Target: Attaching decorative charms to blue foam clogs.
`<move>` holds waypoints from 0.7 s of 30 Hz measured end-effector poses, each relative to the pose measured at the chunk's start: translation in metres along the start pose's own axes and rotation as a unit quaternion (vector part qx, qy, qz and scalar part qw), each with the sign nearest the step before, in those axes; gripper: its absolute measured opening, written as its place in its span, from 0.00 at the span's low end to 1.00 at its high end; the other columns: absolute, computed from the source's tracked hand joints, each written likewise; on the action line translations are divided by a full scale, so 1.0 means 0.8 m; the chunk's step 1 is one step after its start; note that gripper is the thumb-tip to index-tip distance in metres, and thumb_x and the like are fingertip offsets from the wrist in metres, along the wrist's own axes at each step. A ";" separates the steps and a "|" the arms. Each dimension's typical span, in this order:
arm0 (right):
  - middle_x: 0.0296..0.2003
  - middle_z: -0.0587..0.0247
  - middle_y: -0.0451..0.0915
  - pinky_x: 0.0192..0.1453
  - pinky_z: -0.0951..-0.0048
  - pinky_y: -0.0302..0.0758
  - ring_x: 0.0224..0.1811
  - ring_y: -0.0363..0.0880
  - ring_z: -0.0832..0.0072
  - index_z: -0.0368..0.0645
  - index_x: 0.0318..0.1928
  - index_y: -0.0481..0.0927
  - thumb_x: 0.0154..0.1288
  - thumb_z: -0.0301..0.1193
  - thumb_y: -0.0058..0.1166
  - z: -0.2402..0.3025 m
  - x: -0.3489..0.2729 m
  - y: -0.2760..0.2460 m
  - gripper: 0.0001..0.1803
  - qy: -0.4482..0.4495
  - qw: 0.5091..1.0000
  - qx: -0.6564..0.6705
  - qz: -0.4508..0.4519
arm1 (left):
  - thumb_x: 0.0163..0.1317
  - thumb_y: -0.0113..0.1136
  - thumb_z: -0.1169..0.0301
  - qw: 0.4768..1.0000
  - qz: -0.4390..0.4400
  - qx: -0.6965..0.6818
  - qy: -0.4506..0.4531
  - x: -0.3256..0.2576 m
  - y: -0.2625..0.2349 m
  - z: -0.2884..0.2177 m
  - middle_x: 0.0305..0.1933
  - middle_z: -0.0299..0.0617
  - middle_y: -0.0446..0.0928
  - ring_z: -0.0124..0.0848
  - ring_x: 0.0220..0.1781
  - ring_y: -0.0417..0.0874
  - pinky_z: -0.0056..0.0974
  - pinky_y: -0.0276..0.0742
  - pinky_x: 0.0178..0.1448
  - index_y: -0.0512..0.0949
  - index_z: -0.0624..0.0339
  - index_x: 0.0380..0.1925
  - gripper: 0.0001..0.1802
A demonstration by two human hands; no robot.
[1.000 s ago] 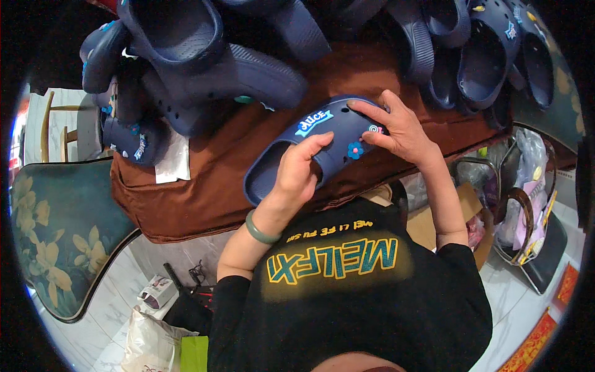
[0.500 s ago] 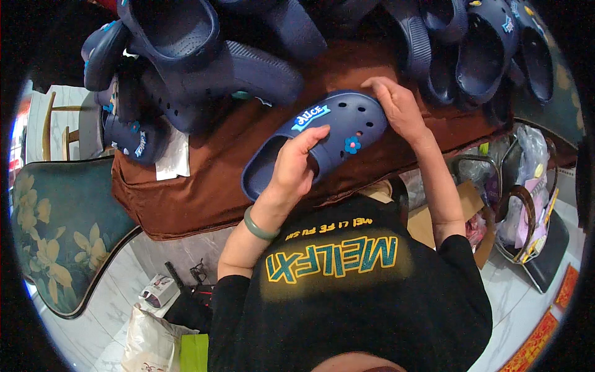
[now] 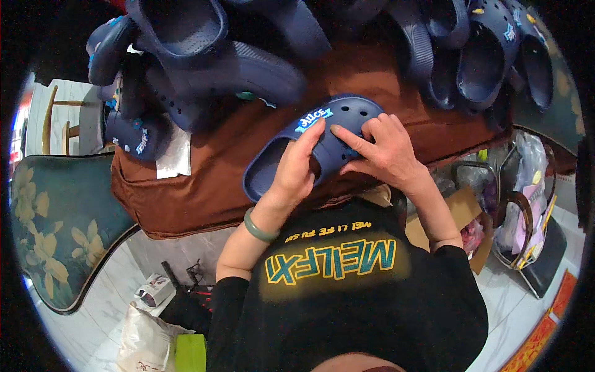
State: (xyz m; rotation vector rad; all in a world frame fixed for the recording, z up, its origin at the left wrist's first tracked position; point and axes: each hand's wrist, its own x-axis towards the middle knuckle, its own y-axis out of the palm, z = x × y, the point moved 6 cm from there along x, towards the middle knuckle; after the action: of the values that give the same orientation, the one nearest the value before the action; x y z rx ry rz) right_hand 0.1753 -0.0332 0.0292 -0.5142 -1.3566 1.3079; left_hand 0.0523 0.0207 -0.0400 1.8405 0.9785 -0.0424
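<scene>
A pale tiled floor [image 3: 93, 322] lies below, and on it stands a low table draped in a brown cloth [image 3: 186, 192], with a teal floral-print cushion [image 3: 56, 235] to the left.

Nearest, a white plastic bag [image 3: 145, 341] and a lime-green flat packet [image 3: 190, 353] lie by the person's knees, beside a small white box with a dark print [image 3: 152, 288]. On the right, an open brown cardboard carton [image 3: 462, 217] holds pinkish wrapped goods, next to a clear plastic bag in a wire frame [image 3: 527, 186].

Above the table's near edge, the left hand [image 3: 296, 170] grips the navy foam clog with vent holes [image 3: 310, 142] across its strap side, thumb up by the light-blue oblong charm [image 3: 313, 118]. The right hand [image 3: 381, 152] lies curled over the toe, forefinger stretched toward the holes. The clog overhangs the edge, so a slack grip could drop it onto the floor clutter; hard pressing might pop the charm loose.

Further back, a white paper slip [image 3: 173, 155] lies on the cloth, and heaped navy clogs [image 3: 211, 56] could slide if the table is jogged.
</scene>
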 end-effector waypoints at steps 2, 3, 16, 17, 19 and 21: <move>0.26 0.69 0.61 0.36 0.70 0.65 0.29 0.64 0.71 0.59 0.58 0.77 0.44 0.52 0.62 0.000 0.003 0.006 0.36 -0.046 0.998 -0.044 0.003 | 0.72 0.44 0.64 1.000 0.004 0.002 0.009 0.001 -0.005 0.001 0.55 0.45 0.76 0.32 0.56 0.77 0.38 0.73 0.61 0.71 0.68 0.55 0.20; 0.26 0.69 0.61 0.36 0.70 0.65 0.29 0.64 0.71 0.59 0.58 0.77 0.44 0.52 0.62 -0.005 0.005 0.009 0.36 -0.050 0.998 -0.044 0.002 | 0.72 0.44 0.64 1.000 0.008 0.006 0.015 0.000 -0.006 0.000 0.55 0.44 0.76 0.32 0.56 0.77 0.37 0.73 0.61 0.71 0.68 0.55 0.20; 0.27 0.59 0.79 0.32 0.64 0.73 0.28 0.79 0.62 0.43 0.34 0.79 0.62 0.33 0.57 -0.033 0.032 0.021 0.07 0.084 0.984 0.074 -0.140 | 0.61 0.58 0.75 0.996 0.012 0.046 0.081 -0.007 0.007 -0.013 0.45 0.38 0.80 0.27 0.46 0.80 0.34 0.75 0.53 0.77 0.66 0.47 0.14; 0.27 0.57 0.80 0.33 0.64 0.74 0.29 0.80 0.60 0.41 0.34 0.78 0.63 0.32 0.56 -0.040 0.034 0.021 0.07 0.122 0.976 0.120 -0.133 | 0.59 0.59 0.76 0.994 0.018 0.046 0.096 -0.009 0.008 -0.015 0.44 0.39 0.80 0.27 0.45 0.81 0.34 0.76 0.53 0.77 0.66 0.46 0.14; 0.27 0.53 0.79 0.35 0.66 0.75 0.30 0.80 0.59 0.39 0.34 0.77 0.66 0.31 0.53 -0.051 0.040 0.018 0.08 0.167 0.971 0.142 -0.096 | 0.57 0.60 0.78 0.992 0.006 0.055 0.110 -0.009 0.003 -0.016 0.43 0.40 0.80 0.28 0.44 0.81 0.35 0.77 0.52 0.77 0.67 0.45 0.15; 0.26 0.54 0.79 0.34 0.70 0.74 0.28 0.79 0.64 0.39 0.36 0.76 0.68 0.31 0.50 -0.072 0.048 0.022 0.08 0.217 0.942 0.243 -0.077 | 0.54 0.61 0.80 0.990 -0.006 0.064 0.125 -0.012 0.002 -0.016 0.43 0.41 0.81 0.29 0.42 0.82 0.35 0.77 0.51 0.77 0.68 0.45 0.16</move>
State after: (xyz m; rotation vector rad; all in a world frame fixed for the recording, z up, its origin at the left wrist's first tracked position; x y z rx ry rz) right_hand 0.2095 0.0280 0.0154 -0.3188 -0.6622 1.2501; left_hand 0.0419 0.0249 -0.0281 1.9915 1.1829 0.1238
